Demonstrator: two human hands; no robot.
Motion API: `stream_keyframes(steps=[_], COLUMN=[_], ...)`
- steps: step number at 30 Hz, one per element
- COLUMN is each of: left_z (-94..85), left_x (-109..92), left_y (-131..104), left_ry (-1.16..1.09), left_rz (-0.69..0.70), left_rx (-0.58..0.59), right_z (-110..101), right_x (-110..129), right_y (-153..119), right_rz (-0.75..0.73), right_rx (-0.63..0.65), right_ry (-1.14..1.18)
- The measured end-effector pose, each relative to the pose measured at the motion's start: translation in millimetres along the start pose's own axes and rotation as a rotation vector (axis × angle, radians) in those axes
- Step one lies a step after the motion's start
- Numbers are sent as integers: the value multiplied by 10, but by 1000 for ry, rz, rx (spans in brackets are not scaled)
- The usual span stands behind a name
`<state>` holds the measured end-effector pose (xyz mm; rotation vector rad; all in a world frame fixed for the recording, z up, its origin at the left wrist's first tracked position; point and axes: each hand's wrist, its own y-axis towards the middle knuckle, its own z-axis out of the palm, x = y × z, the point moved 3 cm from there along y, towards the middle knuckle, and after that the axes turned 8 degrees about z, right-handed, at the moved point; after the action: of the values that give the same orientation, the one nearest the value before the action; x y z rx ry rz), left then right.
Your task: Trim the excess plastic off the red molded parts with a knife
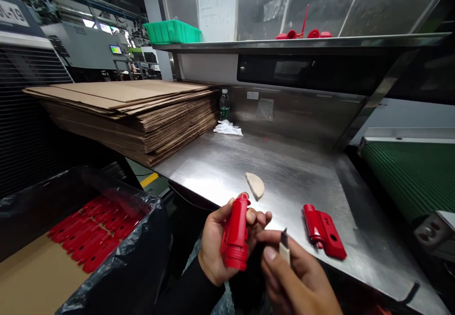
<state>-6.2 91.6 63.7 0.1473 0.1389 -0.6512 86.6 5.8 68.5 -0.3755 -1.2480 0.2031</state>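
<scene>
My left hand [213, 248] is wrapped round a red plastic cylindrical part [236, 234], held upright with its narrow nozzle end at the top. Just right of it, my right hand [295, 277] grips a small knife [285, 248] with a pale handle and a short dark blade pointing up. The blade is apart from the red part. On the steel table [213, 163], beyond my hands, lies a beige half-round pad [255, 185]. Another red plastic piece [324, 232], a cylinder joined to a flat body, rests on the table to the right.
At left, a plastic-lined box [156, 215] holds rows of red parts [95, 229]. Behind it rises a cardboard stack [170, 125]. A bottle [224, 105] and white glove [228, 128] sit at the back. Overhead, a shelf [302, 42] bears a green bin [173, 32]. A green conveyor [412, 172] runs at right.
</scene>
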Motion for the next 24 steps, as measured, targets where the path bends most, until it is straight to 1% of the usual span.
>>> stream_keyframes(steps=[3, 4, 5, 6, 7, 8, 9, 11, 13, 15, 17, 19, 21, 24], left_z=[-110, -152, -192, -231, -264, -287, -302, -307, -284, -237, -176, -121, -100, -155], left_x=[-97, -138, -179, -216, -253, -289, -327, -396, -433, -443, -444, -446, -462, -522], left_y=[-4, -16, -31, -47, -65, -84, -106, -155, -198, -223, -230, -227, -222, -220], left_ry=[215, 270, 291, 277, 238, 187, 135, 61, 23, 23, 72, 162, 279, 522], left_rz=[154, 185, 192, 174, 143, 109, 87, 74, 71, 77, 94, 110, 137, 240], left_rx=[-192, -256, -302, -326, -326, -300, -261, -179, -136, -139, -157, -169, -186, -226], right_z=[-260, -322, -379, -430, -473, -502, -513, -480, -390, -279, -181, -108, -54, 44], right_x=[299, 402, 488, 558, 608, 641, 655, 641, 602, 568, 552, 536, 473, 227], right_y=[315, 467, 631, 792, 935, 1051, 1135, 1215, 1227, 1234, 1252, 1243, 1156, 850], right_rz=[-150, -193, -210, -211, -198, -184, -171, -164, -182, -193, -194, -214, -249, -301], right_rx=[-363, -449, -508, -562, -616, -673, -730, -815, -844, -824, -797, -784, -770, -724], right_ry=[-547, -695, -792, -874, -951, -1035, -1120, -1277, -1417, -1530, -1592, -1590, -1532, -1391])
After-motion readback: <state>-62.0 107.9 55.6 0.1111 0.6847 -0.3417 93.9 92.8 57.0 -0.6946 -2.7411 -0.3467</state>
